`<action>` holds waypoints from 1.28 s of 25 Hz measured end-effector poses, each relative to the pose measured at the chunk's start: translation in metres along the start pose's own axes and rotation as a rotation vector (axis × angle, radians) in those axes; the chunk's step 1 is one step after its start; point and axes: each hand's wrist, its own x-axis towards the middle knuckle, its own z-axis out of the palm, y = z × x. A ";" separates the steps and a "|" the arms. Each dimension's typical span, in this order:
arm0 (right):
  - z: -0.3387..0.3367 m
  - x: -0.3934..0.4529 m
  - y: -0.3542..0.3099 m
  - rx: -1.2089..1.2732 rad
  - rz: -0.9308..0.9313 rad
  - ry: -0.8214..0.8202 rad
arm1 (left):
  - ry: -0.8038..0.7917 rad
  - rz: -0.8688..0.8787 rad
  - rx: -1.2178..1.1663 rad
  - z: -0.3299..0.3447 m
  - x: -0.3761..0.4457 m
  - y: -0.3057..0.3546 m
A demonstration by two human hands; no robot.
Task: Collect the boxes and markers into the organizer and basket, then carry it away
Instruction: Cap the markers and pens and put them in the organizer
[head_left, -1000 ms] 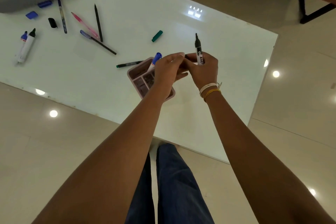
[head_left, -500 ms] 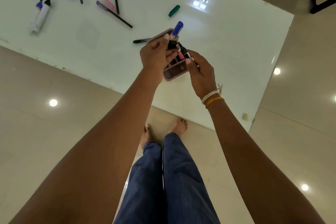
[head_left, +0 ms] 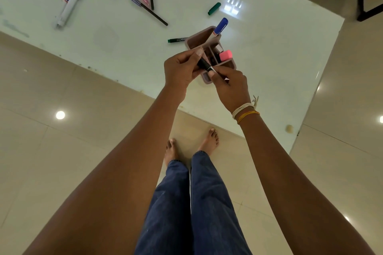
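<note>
Now both hands pinch one black marker [head_left: 204,64] over the organizer [head_left: 199,38]: left grip [head_left: 183,69] closed on its cap end, right grip [head_left: 230,87] closed on barrel. Press cap straight, then drop at 12 o'clock slot.

Glossy white rectangular tabletop [head_left: 259,51] is spanning the far half of the scene, reflecting a ceiling light. Beige polished floor tiles [head_left: 62,161] are showing near and left, mirroring round lamps. Dark metal furniture leg [head_left: 361,0] is standing at far right, apart from the tabletop.
</note>
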 end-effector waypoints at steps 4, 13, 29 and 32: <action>0.009 -0.003 -0.010 0.181 0.126 -0.022 | -0.012 0.030 0.067 -0.002 0.004 -0.002; 0.014 0.034 -0.020 0.221 0.170 0.119 | 0.074 0.076 0.188 0.012 0.019 -0.003; 0.019 0.102 -0.041 -0.178 0.029 0.137 | 0.123 -0.286 0.197 0.007 0.042 -0.007; 0.007 0.103 -0.041 -0.102 -0.024 0.284 | 0.129 -0.247 0.239 0.005 0.046 0.002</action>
